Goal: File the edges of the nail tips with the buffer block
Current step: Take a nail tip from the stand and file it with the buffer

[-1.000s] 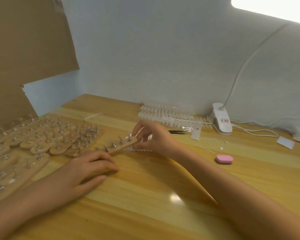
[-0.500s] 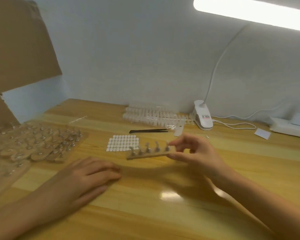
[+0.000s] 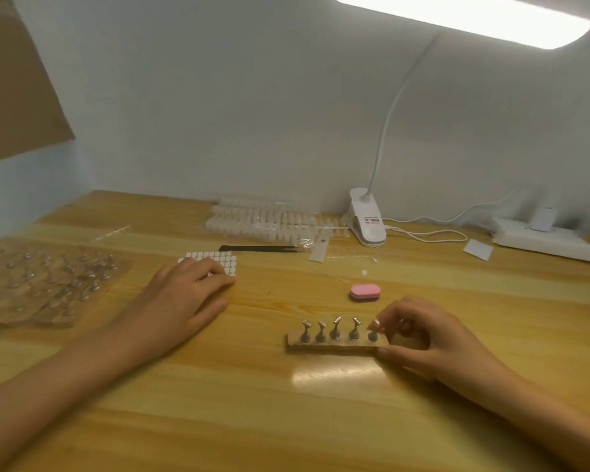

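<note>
A wooden nail stand (image 3: 334, 345) with several small metal holders lies on the table in front of me. My right hand (image 3: 423, 338) grips its right end, thumb under the front edge and fingers at the back. The pink buffer block (image 3: 365, 292) lies untouched just beyond the stand. Strips of clear nail tips (image 3: 269, 223) lie at the back by the wall. My left hand (image 3: 184, 294) rests flat on the table, its fingertips on a sheet of white adhesive dots (image 3: 218, 260).
More wooden stands under clear plastic (image 3: 45, 284) fill the left side. Black tweezers (image 3: 256, 248) lie behind the dot sheet. A white clip lamp (image 3: 368, 219) with its cable stands at the back; a power strip (image 3: 552, 236) at the far right.
My right hand has carried the stand from the left pile across to the right and set it down near the buffer. My left hand has slid forward onto the dot sheet.
</note>
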Demonstrator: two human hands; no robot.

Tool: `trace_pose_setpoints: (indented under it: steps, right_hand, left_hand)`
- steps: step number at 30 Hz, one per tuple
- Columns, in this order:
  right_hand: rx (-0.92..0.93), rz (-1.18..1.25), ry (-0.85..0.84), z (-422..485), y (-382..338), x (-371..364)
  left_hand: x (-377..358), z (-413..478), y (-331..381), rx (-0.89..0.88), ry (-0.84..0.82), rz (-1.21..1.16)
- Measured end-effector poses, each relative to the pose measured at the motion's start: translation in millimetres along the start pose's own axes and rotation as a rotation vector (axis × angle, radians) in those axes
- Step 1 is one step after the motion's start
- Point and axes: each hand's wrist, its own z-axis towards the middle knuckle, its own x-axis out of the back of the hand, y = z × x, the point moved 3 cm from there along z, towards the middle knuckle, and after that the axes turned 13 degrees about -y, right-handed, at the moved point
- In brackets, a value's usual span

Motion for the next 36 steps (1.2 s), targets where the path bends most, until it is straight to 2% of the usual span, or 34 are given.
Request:
trace_pose_setpoints:
  steps: [3, 6, 7, 9, 12, 16, 23, 32, 36]
  right_hand:
    - [0.016, -0.023, -0.041, 3.4, 1.9, 1.0]
    - [0.003, 0.078, -0.236, 8.2, 2.4, 10.9]
    - [0.012, 0.115, -0.252, 11.3, 2.9, 16.0]
    - [0.015, 0.134, -0.126, 21.1, 8.1, 27.4]
    - [-0.007, 0.008, 0.071, 37.8, 13.6, 31.1]
    - [-0.001, -0.183, 0.087, 50.2, 14.7, 18.7]
    - [0.033, -0.165, 0.211, 43.6, 27.7, 27.9]
    - [-0.022, -0.178, 0.302, 41.2, 50.8, 46.9]
    - [-0.105, -0.228, 0.292, 42.5, 63.0, 55.4]
  left_hand:
    - [-0.1, 6.1, -0.6, 0.024, 0.012, -0.072]
    - [1.8, 8.3, 1.0, 0.024, 0.016, -0.156]
    - [1.9, 9.8, 3.1, 0.019, 0.022, -0.183]
    - [0.9, 16.5, 11.0, -0.006, 0.020, -0.235]
    - [-2.1, 35.7, 31.1, -0.081, -0.012, -0.279]
    - [-12.4, 68.7, 58.8, -0.161, -0.064, -0.163]
    - [-21.5, 89.7, 72.9, -0.212, -0.088, -0.057]
    - [-14.7, 83.4, 60.6, -0.172, -0.102, 0.032]
    - [-9.8, 77.5, 43.8, -0.084, -0.126, 0.048]
